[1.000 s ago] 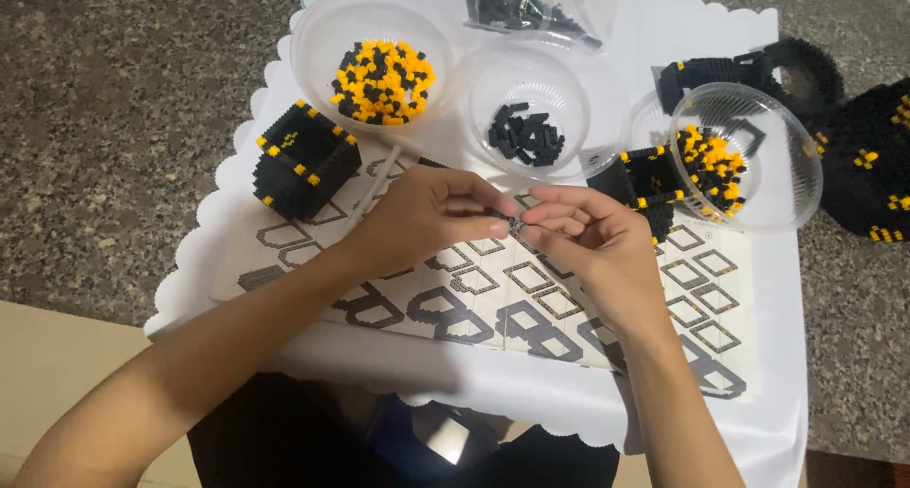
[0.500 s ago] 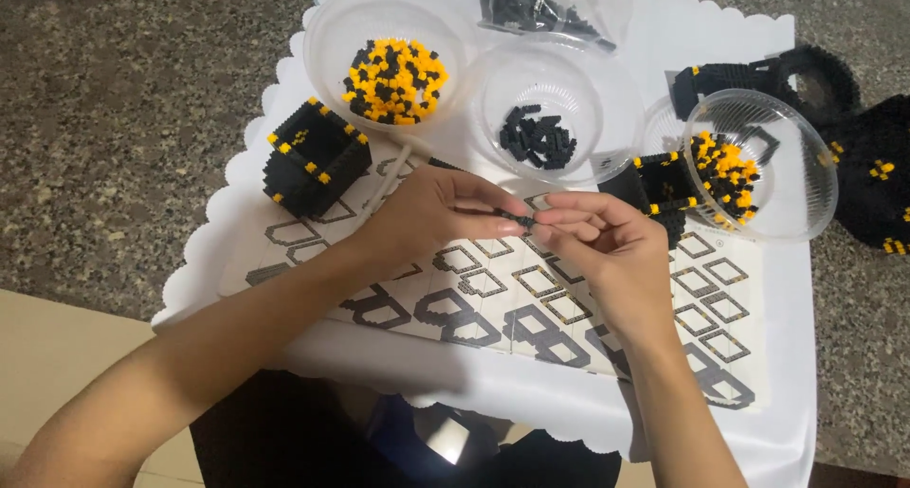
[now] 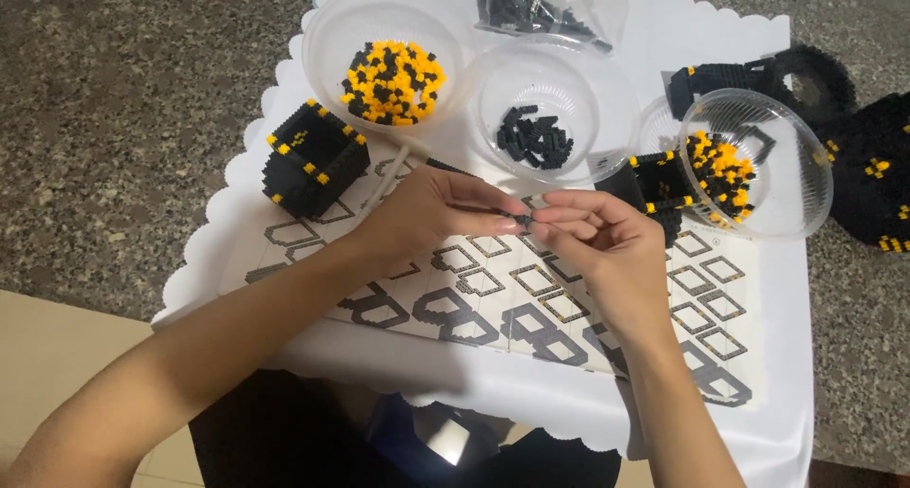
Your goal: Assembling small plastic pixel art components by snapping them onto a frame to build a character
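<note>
Far left on your white tray (image 3: 237,223) sits the hollow black block cube with yellow corners (image 3: 313,156), and just behind it the clear bowl of mixed yellow and black bricks (image 3: 391,71). Your left hand (image 3: 431,213) is pinched shut on a tiny black brick (image 3: 523,220), fingertips meeting your right hand (image 3: 597,246), which pinches the same piece from the other side, right above the instruction sheet (image 3: 493,294) with its black outline diagrams. Looks like you're mid-join, so the press wants a steady, square squeeze. Behind your hands there's a bowl of black bricks (image 3: 536,133), with a clear plastic bag of black pieces (image 3: 550,5) at the tray's top edge. Right of that, a tilted bowl (image 3: 758,166) holds more yellow.
</note>
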